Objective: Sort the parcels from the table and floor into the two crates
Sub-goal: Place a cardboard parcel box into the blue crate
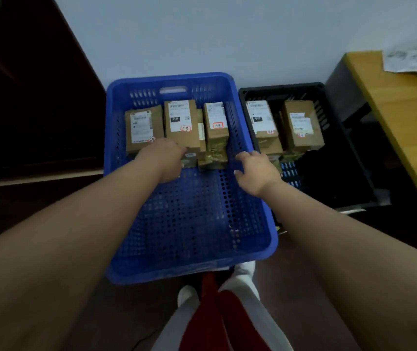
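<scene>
Several brown cardboard parcels with white labels (181, 122) already stood along the far wall of the perforated blue plastic crate (189, 269); more lay in the black plastic crate (354, 158) beside it, so sorting looked well advanced. The left hand (163, 158) reached among the blue crate's parcels, its fingers hidden, so its grip could not be told. The right hand (255, 171) hovered loosely open at that crate's right rim. The wooden desk (405, 115) was cut off; something crumpled lay at its far edge.
</scene>
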A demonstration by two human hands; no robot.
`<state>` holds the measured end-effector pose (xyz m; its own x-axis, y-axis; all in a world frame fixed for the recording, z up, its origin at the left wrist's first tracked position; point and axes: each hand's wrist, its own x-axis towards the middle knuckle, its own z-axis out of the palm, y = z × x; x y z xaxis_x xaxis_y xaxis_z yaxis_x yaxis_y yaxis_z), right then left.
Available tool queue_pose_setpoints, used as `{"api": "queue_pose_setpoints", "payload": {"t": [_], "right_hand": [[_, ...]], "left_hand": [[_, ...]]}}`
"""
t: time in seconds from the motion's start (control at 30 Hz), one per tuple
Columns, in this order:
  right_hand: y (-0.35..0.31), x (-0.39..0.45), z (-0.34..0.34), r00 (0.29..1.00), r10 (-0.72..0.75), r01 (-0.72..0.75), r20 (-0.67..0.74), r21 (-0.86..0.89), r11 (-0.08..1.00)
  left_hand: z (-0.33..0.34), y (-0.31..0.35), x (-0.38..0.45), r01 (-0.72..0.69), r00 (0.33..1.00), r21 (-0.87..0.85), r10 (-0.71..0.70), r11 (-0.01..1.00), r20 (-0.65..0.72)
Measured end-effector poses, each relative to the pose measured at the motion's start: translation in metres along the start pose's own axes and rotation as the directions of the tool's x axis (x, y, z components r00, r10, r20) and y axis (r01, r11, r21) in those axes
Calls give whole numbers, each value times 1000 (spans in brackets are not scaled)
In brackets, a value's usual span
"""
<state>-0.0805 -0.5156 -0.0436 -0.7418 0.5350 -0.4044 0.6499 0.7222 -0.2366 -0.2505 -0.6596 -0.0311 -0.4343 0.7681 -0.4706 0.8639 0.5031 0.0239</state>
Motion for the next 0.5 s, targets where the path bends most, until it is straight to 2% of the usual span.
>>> {"api": "queue_pose_setpoints", "payload": {"t": [0.13, 0.23, 0.33, 0.5], "right_hand": [[15, -37, -34, 998, 3, -8, -67, -66, 998], [37, -59, -69, 989, 13, -25, -146, -84, 996], [72, -86, -113, 963, 25, -48, -267, -79, 996], [177, -161, -183, 907, 84, -128, -413, -79, 989]], "left_hand": [[-40, 42, -15, -38, 999, 63, 39, 997, -12], [-85, 97, -16, -94, 984, 83, 105, 992, -145], [-131, 169, -20, -192, 941, 123, 218, 974, -259], [-190, 316, -25, -286, 886, 219, 345, 933, -310]]}}
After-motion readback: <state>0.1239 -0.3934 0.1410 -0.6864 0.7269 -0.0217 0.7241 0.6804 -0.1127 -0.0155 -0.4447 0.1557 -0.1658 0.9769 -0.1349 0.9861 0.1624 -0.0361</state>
